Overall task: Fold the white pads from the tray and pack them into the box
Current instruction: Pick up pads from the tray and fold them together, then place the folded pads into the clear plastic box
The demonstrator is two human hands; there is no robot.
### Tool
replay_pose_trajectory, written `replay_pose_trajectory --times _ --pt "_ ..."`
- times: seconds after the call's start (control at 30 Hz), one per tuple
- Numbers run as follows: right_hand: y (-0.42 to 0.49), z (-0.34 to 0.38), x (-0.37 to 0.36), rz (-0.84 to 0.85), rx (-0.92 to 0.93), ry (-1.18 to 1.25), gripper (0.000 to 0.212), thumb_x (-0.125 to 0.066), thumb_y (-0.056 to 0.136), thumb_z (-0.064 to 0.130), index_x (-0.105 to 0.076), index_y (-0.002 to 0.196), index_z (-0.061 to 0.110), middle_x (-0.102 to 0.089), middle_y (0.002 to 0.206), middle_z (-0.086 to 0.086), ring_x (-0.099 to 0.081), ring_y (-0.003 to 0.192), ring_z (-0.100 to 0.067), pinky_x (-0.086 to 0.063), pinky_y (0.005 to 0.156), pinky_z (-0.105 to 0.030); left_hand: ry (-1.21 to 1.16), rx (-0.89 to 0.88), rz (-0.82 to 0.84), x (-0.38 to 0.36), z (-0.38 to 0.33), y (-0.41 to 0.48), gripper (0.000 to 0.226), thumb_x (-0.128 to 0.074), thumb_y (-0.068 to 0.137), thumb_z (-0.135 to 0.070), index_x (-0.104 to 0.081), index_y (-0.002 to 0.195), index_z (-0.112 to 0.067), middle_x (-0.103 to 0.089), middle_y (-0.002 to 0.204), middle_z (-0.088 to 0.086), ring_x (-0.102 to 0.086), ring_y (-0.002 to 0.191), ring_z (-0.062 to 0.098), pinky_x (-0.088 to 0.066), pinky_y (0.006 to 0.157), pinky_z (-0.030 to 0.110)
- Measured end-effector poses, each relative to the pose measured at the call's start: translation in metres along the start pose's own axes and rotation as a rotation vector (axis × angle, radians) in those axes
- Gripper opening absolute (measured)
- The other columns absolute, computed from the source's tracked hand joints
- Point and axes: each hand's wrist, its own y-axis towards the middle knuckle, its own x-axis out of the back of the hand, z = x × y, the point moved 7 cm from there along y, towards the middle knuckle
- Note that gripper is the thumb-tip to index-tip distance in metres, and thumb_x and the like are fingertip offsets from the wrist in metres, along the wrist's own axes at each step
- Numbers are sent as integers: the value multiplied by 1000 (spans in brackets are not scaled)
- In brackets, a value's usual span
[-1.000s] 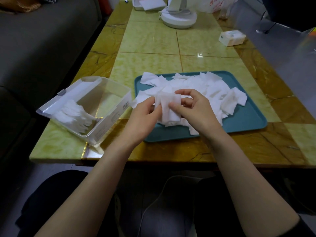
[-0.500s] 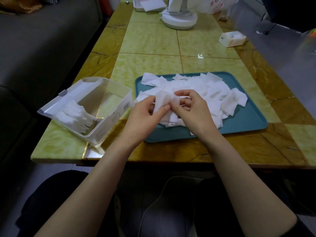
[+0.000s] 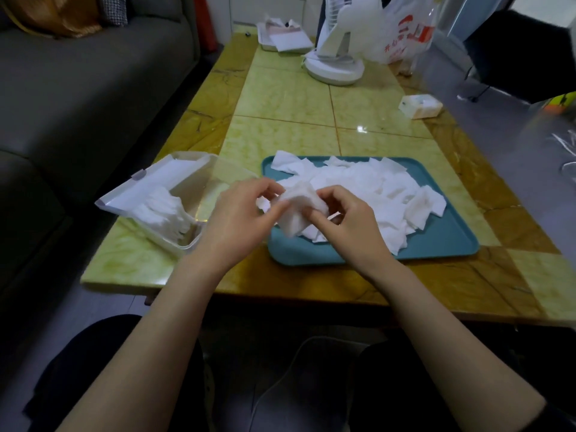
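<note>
Shifted leftward, pad (image 3: 295,211) hangs between left hand (image 3: 240,227) and right hand (image 3: 346,227).

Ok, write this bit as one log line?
left hand, right hand: pinch white soft pad | teal plastic tray: loose white pads | clear plastic box: open

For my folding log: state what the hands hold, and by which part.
One soft white square pad: the left hand pinches its left side, the right hand its right side.

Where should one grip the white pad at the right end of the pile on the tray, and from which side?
Pinch the right corner of the pad, coming from the right: it lies topmost, and that corner sticks out over bare tray, so fingers can probably slide under.
</note>
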Motion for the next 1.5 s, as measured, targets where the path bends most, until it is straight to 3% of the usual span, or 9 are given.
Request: replay_pose_trajectory --times 0.27,0.47,0.67,0.77,0.83,0.93,1.03,1.17,1.5 --pt "38 70 -39 -4 131 -103 11 -62 85 16 -52 88 11 -55 79 1 -48 65 -5 -37 60 -10 440 383 -86 92 74 -21 45 -64 86 -36 -54 128 -21 -47 138 6 -36 125 32 -26 100 42" --pt "70 93 -111 113 199 -258 14 -57 84 13 -51 92 5 -54 85 -6 -49 78 -22 -34 63 -28 444 489 22 98 101 -41 58 -65 83 -38 -46 135 -22 -43 140 7 -36 129 32 -26 101 41" --pt "71 64 -161 338 69 -618 33 -54 89 16 -46 117 0 -54 117 -17 -52 107 -33 -33 71 -32 352 458 -29 97 105 -44 55 -66 84 -34 -48 133 -17 -48 134 8 -40 125 31 -33 100 41" --pt "69 58 -177 419 24 -608 10 -55 87 14 -54 87 4 -56 90 -13 -51 91 -34 -33 61 -24 351 454 -42 98 107 -43 54 -65 85 -33 -48 133 -18 -49 133 7 -41 124 30 -36 99 42" --pt "68 63 -186 433 31 -549 31 -57 83 12 -38 57 14 -40 61 -3 -42 73 -27 -20 46 -21 367 456 -50 99 108 -42 54 -64 85 -33 -47 134 -18 -49 133 7 -42 123 30 -36 98 41" --pt "66 72 -195 482 72 -478 35 -59 76 7 -38 51 18 -43 56 -3 -40 66 -23 -23 45 -22 376 460 -56 98 109 -40 56 -64 85 -34 -46 136 -18 -50 134 6 -43 123 29 -36 96 40" --pt "68 72 -195 454 140 -436 4 -60 76 7 -64 76 4 -64 80 -14 -54 77 -28 -38 60 -27 363 465 -57 98 110 -40 59 -64 85 -34 -44 137 -18 -50 135 6 -44 123 29 -37 96 41" --pt "73 73 -177 224 168 -276 13 -65 76 7 -63 88 3 -65 86 -11 -60 79 -24 -49 72 -34 342 465 -49 98 109 -39 59 -65 85 -33 -43 138 -17 -49 135 7 -44 122 29 -40 94 42" --pt "64 71 -190 535 162 -445 25 -59 86 12 -63 110 6 -65 110 -9 -59 102 -21 -39 77 -19 417 506 -42 94 105 -36 46 -55 91 -27 -45 135 -15 -47 135 10 -42 123 32 -36 94 41"
